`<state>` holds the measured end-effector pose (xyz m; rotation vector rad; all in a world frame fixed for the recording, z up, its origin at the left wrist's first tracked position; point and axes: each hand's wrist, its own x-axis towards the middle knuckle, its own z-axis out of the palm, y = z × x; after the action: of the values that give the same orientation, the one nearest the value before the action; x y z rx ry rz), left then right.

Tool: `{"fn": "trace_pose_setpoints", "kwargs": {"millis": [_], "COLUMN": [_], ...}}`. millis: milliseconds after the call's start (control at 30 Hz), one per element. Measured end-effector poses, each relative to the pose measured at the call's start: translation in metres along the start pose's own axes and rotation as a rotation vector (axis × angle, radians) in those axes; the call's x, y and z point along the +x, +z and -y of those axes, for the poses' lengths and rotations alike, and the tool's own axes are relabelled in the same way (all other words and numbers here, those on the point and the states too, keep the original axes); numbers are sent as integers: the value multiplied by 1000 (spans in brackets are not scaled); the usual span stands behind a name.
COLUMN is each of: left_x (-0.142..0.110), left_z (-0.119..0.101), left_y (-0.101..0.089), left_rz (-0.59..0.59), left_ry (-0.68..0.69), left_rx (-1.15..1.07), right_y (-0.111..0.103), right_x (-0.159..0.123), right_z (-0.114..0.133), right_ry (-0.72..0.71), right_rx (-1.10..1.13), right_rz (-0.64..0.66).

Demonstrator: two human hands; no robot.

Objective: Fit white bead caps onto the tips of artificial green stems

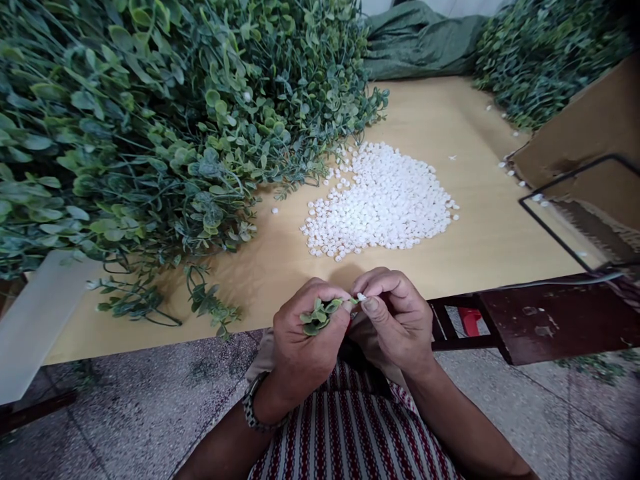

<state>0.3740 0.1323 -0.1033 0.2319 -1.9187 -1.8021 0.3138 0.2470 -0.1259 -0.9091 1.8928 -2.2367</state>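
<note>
My left hand (311,340) is closed around an artificial leaf sprig (319,317), its green leaves showing over the thumb side. The sprig's stem end points right, toward my other hand. Between the thumb and forefinger of my right hand (400,320) is a small white bead (361,297), touching or just at the tip of the stem; I cannot tell whether the stem is inside it. Both hands are close together above the table's front edge. Beyond them lies a heap of small white beads (385,200) on the tan tabletop (480,247).
A big pile of artificial greenery (175,127) covers the table's left side, with loose sprigs (137,300) near the front edge. More greenery (550,60) lies at the back right. A cardboard piece (590,147) and a black wire frame (555,233) stand at right, above a dark red stool (560,320).
</note>
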Motion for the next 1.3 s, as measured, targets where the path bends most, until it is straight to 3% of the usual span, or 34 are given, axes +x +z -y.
{"fn": "trace_pose_setpoints", "kwargs": {"millis": [533,967,1300], "left_x": [0,-2,-3], "left_z": [1,3,5], "left_y": [0,1,0], "left_rz": [-4,-17,-11], "left_ry": [-12,111,167], "left_rx": [28,159,216], "right_y": [0,0,3], "right_x": [0,-2,-7], "right_z": [-2,-4,-10], "right_ry": [-40,-88,-265], "right_rx": [-82,-179,-374], "right_rz": [-21,-31,-85]}}
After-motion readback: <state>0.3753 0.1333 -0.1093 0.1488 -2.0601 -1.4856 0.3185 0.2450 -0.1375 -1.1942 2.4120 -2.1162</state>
